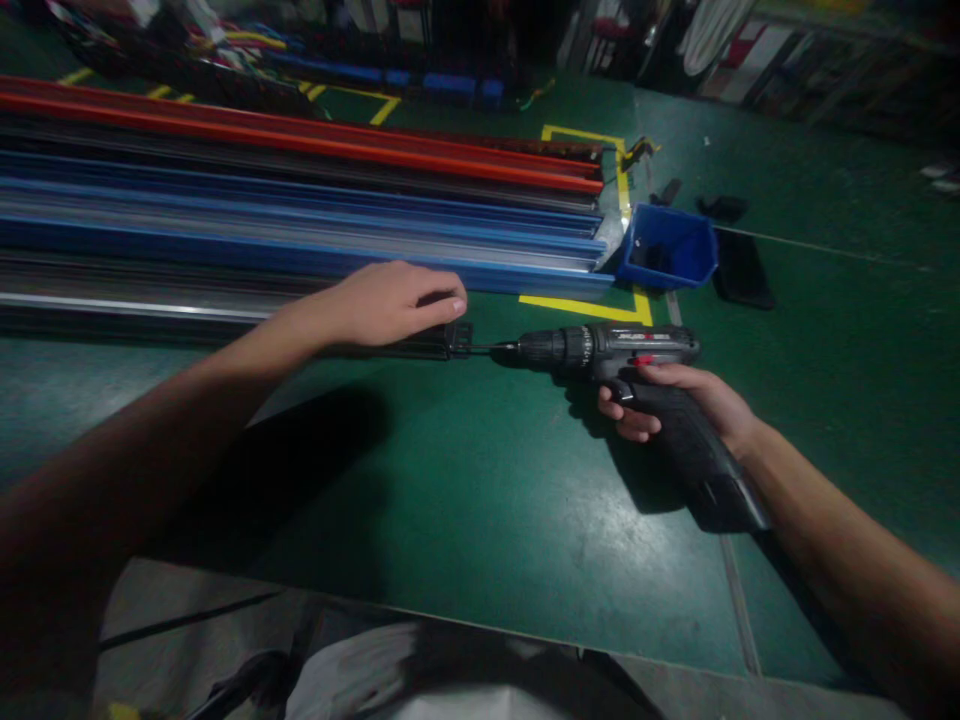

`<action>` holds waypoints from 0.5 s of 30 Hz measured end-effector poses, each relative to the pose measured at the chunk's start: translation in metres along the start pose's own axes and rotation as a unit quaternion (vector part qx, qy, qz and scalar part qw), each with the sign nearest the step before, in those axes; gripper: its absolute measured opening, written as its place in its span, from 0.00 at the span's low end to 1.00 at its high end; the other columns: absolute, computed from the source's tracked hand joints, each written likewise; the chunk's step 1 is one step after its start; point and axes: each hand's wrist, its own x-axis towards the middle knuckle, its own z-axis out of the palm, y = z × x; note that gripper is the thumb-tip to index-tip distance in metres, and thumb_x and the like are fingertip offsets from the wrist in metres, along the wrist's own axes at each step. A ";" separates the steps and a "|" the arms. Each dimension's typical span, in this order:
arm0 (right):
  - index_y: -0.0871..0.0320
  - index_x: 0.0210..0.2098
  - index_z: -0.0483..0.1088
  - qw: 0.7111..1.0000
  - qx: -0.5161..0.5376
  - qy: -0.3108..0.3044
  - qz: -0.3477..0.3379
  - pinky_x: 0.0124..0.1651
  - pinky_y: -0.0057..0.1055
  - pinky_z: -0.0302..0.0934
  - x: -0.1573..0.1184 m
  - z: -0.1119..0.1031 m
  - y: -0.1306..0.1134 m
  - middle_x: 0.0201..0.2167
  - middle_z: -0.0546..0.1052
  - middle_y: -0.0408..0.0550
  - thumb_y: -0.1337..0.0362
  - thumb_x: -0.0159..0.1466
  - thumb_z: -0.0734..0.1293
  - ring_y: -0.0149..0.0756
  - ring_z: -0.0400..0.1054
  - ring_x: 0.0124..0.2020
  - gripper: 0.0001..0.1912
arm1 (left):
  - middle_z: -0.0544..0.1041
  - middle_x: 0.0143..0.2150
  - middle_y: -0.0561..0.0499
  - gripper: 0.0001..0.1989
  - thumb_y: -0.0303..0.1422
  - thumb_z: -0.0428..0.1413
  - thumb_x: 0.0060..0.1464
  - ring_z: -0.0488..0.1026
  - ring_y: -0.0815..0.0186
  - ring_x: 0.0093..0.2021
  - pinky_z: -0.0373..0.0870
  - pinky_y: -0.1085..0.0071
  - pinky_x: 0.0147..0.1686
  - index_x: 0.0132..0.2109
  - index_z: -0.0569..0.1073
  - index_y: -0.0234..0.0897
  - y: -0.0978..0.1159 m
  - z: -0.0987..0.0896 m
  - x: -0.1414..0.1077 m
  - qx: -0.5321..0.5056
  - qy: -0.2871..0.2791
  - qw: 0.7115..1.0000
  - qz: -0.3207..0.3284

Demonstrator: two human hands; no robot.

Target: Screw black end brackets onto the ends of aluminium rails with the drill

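My right hand (686,405) is wrapped around the grip of a black cordless drill (600,347), a finger at its trigger. The drill lies level, and its long thin bit points left, its tip at the black end cap (460,340) of a long dark profile (360,350). Whether the bit sits on a screw is too small to tell. My left hand (397,305) lies over that profile near the capped end, fingers curled down around it; the fingertips are partly hidden.
Long blue profiles (450,230) and red profiles (487,155) lie behind on the green table (480,480). A blue bin (671,245) holding small dark parts stands right of their ends, beside a black flat object (741,270). Yellow tape (577,305) marks the tabletop.
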 end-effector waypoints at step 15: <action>0.73 0.49 0.77 1.000 -0.003 -0.013 0.000 0.36 0.28 0.73 0.001 -0.004 0.000 0.39 0.80 0.58 0.61 0.69 0.69 0.29 0.71 0.27 0.18 | 0.82 0.46 0.52 0.25 0.52 0.42 0.68 0.77 0.60 0.42 0.63 0.68 0.40 0.52 0.77 0.44 -0.001 0.001 0.000 -0.005 0.000 1.000 0.001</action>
